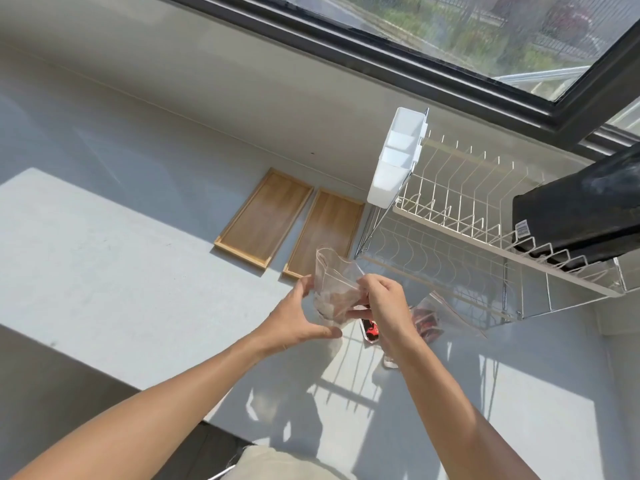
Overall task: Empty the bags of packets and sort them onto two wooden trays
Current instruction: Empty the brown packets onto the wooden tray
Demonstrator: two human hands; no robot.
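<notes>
Bag, clear plastic, packets inside: we hold it above the table, left hand cupping its side, right hand pinching the mouth edge. Limp, light, likely slippery; best gripped at the bottom corners. Both trays bare, second bag beside

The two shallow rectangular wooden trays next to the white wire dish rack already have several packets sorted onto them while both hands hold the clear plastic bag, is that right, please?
Not quite: the head view shows both shallow rectangular wooden trays bare, with no packets on them. The rest holds: they lie next to the white wire dish rack, and the left hand and right hand both hold the clear plastic bag.
</notes>
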